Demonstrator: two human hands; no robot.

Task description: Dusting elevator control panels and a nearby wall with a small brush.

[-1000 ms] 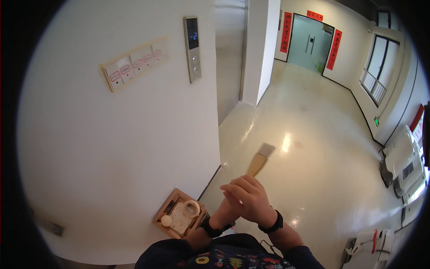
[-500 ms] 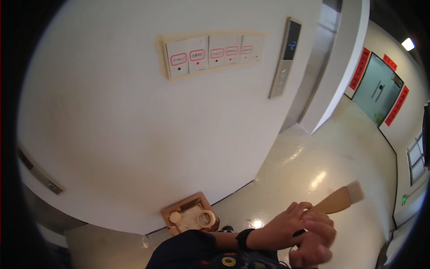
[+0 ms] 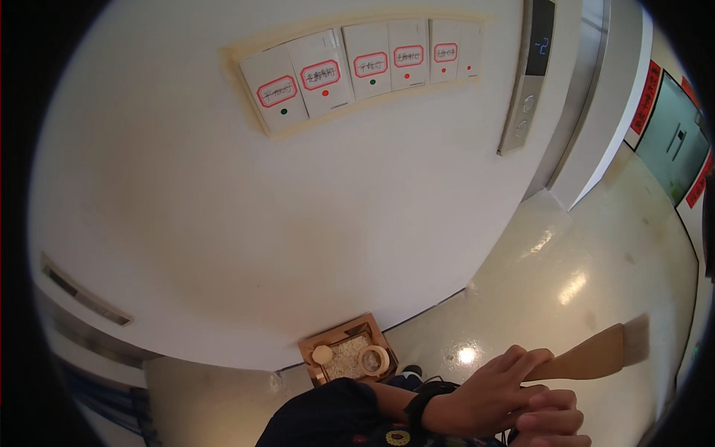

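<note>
My left hand (image 3: 488, 391), with a black band at its wrist, is closed around the handle of a flat wooden brush (image 3: 585, 354). The brush points right, and its pale bristles are blurred. Just below and right of it, my right hand (image 3: 551, 421) has its fingers curled, close against the left hand. What those fingers hold, if anything, is hidden. Both hands are at the lower right, in front of my dark clothing. On the white wall ahead is a row of white switch plates (image 3: 365, 67) with red-framed labels and coloured dots, bordered by yellowish tape.
A brown wooden box (image 3: 307, 349) with pale loose bits and round wooden pieces stands at the wall's foot. A lift call panel (image 3: 525, 82) is mounted right of the switches, beside a metal lift doorway. A glass door (image 3: 674, 138) with red banners is farther right. The floor (image 3: 514, 328) is shiny.
The view has turned left and closer to the wall, so the switches look larger and the glass door sits nearer the right edge. Both hands and the brush appear farther right.
</note>
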